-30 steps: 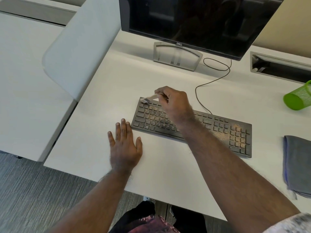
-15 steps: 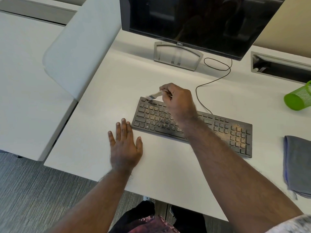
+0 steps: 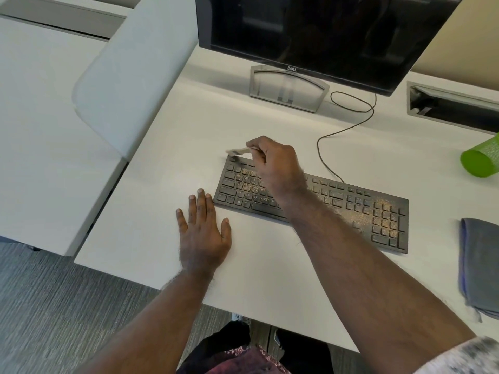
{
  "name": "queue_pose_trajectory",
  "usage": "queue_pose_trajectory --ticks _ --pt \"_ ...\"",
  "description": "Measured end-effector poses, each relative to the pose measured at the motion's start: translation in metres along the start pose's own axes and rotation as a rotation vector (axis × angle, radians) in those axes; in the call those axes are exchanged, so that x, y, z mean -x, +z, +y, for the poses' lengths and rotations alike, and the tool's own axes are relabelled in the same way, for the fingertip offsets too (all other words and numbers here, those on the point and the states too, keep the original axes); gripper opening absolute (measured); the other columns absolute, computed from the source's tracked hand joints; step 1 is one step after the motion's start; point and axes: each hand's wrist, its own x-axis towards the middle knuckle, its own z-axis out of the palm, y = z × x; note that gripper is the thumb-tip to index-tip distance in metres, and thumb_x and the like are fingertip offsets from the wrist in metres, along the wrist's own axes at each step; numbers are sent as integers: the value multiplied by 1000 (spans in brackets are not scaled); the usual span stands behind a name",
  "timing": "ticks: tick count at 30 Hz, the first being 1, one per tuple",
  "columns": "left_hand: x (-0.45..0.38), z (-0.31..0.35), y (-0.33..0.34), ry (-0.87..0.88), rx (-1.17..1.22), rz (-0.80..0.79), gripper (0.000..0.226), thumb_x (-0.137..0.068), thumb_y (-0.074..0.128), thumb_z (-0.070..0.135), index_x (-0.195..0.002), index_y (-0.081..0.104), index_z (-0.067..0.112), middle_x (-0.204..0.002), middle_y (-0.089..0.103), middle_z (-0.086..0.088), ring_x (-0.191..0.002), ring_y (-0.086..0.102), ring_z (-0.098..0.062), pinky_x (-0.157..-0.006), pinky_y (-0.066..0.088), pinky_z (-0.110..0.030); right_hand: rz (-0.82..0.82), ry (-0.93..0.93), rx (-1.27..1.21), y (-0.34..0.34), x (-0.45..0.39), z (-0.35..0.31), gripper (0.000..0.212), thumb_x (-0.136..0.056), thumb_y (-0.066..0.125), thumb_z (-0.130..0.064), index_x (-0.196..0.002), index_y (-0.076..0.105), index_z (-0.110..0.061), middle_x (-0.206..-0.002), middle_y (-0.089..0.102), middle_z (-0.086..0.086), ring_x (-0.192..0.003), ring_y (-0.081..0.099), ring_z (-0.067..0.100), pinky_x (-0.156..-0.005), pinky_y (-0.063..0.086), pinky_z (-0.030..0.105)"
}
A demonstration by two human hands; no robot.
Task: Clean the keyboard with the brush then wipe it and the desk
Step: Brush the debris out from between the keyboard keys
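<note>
Head view looks down on a white counter [image 3: 151, 201] with a black keyboard [image 3: 348, 203] lying at a slight slant across its middle. Tan crumbs or dust speckle the keys, thickest over the left letter block and around the number pad on the right. The right hand [image 3: 275, 163] reaches across the keyboard to its far left corner, its fingers [image 3: 255, 144] curled and pinching the handle of a small pale brush [image 3: 239, 151]. The brush points left, and its bristle end sits at the top left corner of the keyboard, at or just above the keys; whether it touches them cannot be told. The left hand [image 3: 202, 233] lies flat on the counter just beside the near left corner of the keyboard, palm down, fingers straight and a little spread, holding nothing.

A thin dark cable [image 3: 321, 147] runs from the far edge of the keyboard and loops back toward the monitor [image 3: 310, 31], whose dark screen stands on a grey stand [image 3: 289, 87] at the back of the counter. To the right of the stand there is a rectangular cable slot [image 3: 453, 109] set into the counter. A green cup [image 3: 482, 160] lies at the right edge, and a folded grey cloth [image 3: 480, 263] rests on the counter nearer the person, well apart from the keyboard. A white divider panel [image 3: 132, 71] rises at the left, with carpeted floor [image 3: 54, 306] below.
</note>
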Motion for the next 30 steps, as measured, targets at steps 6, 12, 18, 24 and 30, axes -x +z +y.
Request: queue_pose_trajectory --ticks 6,12,18,24,30 --pt "0 0 0 -2 6 -3 76 -98 25 47 -161 18 6 -171 10 -9 -158 7 -27 -126 6 -57 -32 -3 -36 -6 5 2 18 -96 60 -14 -110 71 -10 -86 70 -7 -56 50 -11 -54 36 6" --pt "0 -1 1 -3 7 -1 76 -98 26 47 -161 18 6 -171 9 -9 -158 6 -27 -126 6 -56 20 28 -38 -9 4 2 19 -96 59 -15 -110 70 -9 -86 68 -9 -57 54 -3 -52 41 9" --pt "0 -1 2 1 5 5 76 -98 26 47 -161 19 6 -171 10 -9 -158 6 -27 -126 5 -56 39 56 26 -14 7 8 19 -96 59 -17 -109 70 -10 -86 71 -3 -60 54 -3 -53 44 17" --pt "0 0 2 -3 5 8 75 -98 26 47 -161 20 6 -171 11 -10 -158 8 -27 -126 6 -56 -3 26 25 -22 11 6 19 -95 60 -18 -109 71 -11 -91 72 -6 -66 60 -3 -59 50 13" --pt "-1 -1 2 -2 7 -1 76 -98 26 47 -161 19 6 -171 9 -9 -158 7 -27 -126 4 -55 34 15 34 -34 7 10 19 -96 59 -15 -109 71 -9 -79 62 -11 -54 51 -11 -51 36 4"
